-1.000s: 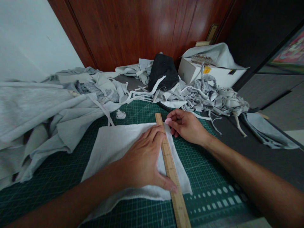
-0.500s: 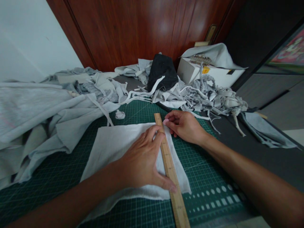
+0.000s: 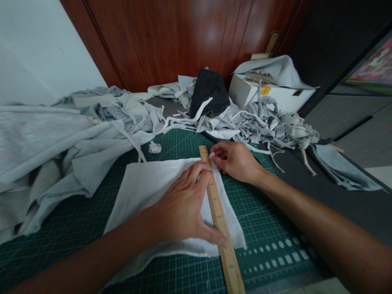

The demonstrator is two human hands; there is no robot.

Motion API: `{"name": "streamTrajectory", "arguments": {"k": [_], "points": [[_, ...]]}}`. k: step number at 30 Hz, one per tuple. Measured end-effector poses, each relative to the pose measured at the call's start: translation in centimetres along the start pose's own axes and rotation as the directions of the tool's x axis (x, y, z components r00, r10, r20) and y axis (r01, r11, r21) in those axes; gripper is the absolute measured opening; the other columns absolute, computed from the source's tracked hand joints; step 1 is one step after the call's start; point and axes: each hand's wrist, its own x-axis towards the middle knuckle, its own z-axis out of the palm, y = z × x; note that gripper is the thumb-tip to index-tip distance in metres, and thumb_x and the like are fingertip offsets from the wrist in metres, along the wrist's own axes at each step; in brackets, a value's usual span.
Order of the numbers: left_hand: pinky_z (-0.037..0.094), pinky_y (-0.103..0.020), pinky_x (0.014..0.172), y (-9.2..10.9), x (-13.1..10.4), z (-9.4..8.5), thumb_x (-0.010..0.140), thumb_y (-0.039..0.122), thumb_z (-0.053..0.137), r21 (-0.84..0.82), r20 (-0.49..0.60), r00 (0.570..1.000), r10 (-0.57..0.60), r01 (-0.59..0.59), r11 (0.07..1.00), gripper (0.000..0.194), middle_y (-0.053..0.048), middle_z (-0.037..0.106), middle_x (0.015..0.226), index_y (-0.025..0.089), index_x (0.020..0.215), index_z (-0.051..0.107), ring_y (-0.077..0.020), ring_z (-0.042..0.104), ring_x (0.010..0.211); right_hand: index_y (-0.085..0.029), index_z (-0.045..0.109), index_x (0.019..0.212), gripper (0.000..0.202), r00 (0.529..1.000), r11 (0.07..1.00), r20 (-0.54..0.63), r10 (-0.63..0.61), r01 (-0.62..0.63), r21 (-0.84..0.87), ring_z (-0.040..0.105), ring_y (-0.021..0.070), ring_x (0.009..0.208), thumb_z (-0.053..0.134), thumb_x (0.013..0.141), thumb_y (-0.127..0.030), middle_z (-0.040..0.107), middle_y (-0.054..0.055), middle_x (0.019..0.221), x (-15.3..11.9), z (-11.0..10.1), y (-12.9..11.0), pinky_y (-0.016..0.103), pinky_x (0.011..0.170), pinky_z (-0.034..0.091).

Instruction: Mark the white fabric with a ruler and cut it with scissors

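A piece of pale grey-white cloth (image 3: pixel 147 183) lies flat, with a wooden ruler (image 3: pixel 218 208) across its right part. My left hand (image 3: pixel 186 204) presses the ruler down, fingertips near its far end and thumb lower along it; thumb and fingers are spread apart. Beside the ruler's far end, my right hand (image 3: pixel 235 161) is closed in a pinch at the cloth's upper right corner. Between its fingertips shows the edge of a small pink piece of tailor's chalk (image 3: pixel 212 155), mostly covered by the fingers.
Under the cloth is a green cutting mat (image 3: pixel 257 212). Grey fabric (image 3: pixel 61 143) is heaped on the left. Tangled strips (image 3: pixel 260 118), a black cloth item (image 3: pixel 210 94) and a white box (image 3: pixel 281 98) stand at the back, before a wooden door (image 3: pixel 171 41).
My right hand has shifted slightly left towards the ruler, and less of the pink chalk shows. My left hand, the ruler and the cloth have stayed in place.
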Motion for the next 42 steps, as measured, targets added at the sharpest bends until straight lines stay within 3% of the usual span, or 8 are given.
{"name": "streamTrajectory", "arguments": {"k": [7, 13, 17, 23, 34, 38, 42], "points": [[0.039, -0.063, 0.122, 0.1, 0.1, -0.1, 0.052, 0.079, 0.086, -0.012, -0.009, 1.000, 0.003, -0.003, 1.000, 0.110, -0.020, 0.050, 0.145, 0.017, 0.135, 0.051, -0.0429, 0.049, 0.138, -0.013, 0.078, 0.107, 0.022, 0.996, 0.994, 0.032, -0.084, 0.086, -0.070, 0.062, 0.0126, 0.052, 0.070, 0.090, -0.003, 0.078, 0.003, 0.080, -0.1, -0.4, -0.3, 0.026, 0.054, 0.047], [0.040, -0.061, 0.121, 0.1, 0.0, -0.1, 0.051, 0.078, 0.087, -0.016, -0.009, 1.000, 0.005, -0.005, 1.000, 0.110, -0.019, 0.050, 0.144, 0.017, 0.135, 0.051, -0.0420, 0.049, 0.138, -0.014, 0.079, 0.104, 0.016, 0.998, 0.996, -0.034, -0.053, 0.051, -0.067, 0.064, 0.0148, 0.052, 0.070, 0.092, -0.007, 0.074, 0.000, 0.068, -0.1, -0.6, -0.3, 0.027, 0.055, 0.046], [0.041, -0.062, 0.121, 0.1, 0.0, -0.1, 0.051, 0.078, 0.087, -0.016, -0.007, 1.000, 0.003, -0.003, 1.000, 0.110, -0.019, 0.050, 0.143, 0.016, 0.134, 0.051, -0.0419, 0.049, 0.137, -0.015, 0.082, 0.102, 0.015, 0.994, 0.991, -0.060, -0.090, 0.083, -0.106, 0.066, 0.0164, 0.058, 0.075, 0.089, -0.010, 0.076, 0.001, 0.071, -0.1, -1.0, -0.3, 0.027, 0.056, 0.046], [0.040, -0.062, 0.122, 0.1, 0.1, 0.0, 0.051, 0.078, 0.087, -0.003, -0.004, 1.000, 0.004, -0.004, 1.000, 0.110, -0.019, 0.050, 0.145, 0.017, 0.135, 0.051, -0.0422, 0.049, 0.138, -0.017, 0.083, 0.100, 0.019, 0.991, 0.983, -0.019, -0.130, 0.126, -0.136, 0.071, 0.0171, 0.065, 0.075, 0.086, -0.006, 0.082, 0.002, 0.082, 0.0, -0.9, -0.2, 0.027, 0.062, 0.049], [0.039, -0.059, 0.123, 0.1, 0.0, 0.0, 0.052, 0.079, 0.086, 0.003, -0.002, 1.000, 0.002, -0.002, 1.000, 0.110, -0.020, 0.049, 0.146, 0.015, 0.135, 0.051, -0.0413, 0.048, 0.139, -0.017, 0.084, 0.098, 0.015, 0.987, 0.969, 0.008, -0.159, 0.157, -0.193, 0.069, 0.0168, 0.063, 0.075, 0.088, -0.009, 0.081, 0.002, 0.079, 0.0, -0.9, -0.1, 0.028, 0.064, 0.048], [0.038, -0.062, 0.123, 0.1, 0.0, 0.0, 0.051, 0.078, 0.087, -0.011, -0.004, 1.000, -0.004, 0.004, 1.000, 0.110, -0.020, 0.050, 0.146, 0.016, 0.134, 0.051, -0.0425, 0.048, 0.139, -0.018, 0.084, 0.100, 0.016, 0.985, 0.961, 0.001, -0.173, 0.169, -0.217, 0.071, 0.0175, 0.067, 0.075, 0.089, -0.009, 0.083, 0.004, 0.087, 0.0, -1.2, -0.2, 0.028, 0.067, 0.049], [0.038, -0.062, 0.123, 0.1, 0.1, -0.1, 0.050, 0.078, 0.088, -0.032, -0.009, 1.000, 0.002, -0.002, 0.999, 0.110, -0.020, 0.050, 0.145, 0.016, 0.134, 0.052, -0.0429, 0.048, 0.139, -0.018, 0.084, 0.095, 0.013, 0.980, 0.960, 0.066, -0.189, 0.199, -0.195, 0.074, 0.0190, 0.071, 0.076, 0.089, -0.010, 0.084, 0.004, 0.089, 0.1, -1.3, 0.0, 0.029, 0.068, 0.051]]}}
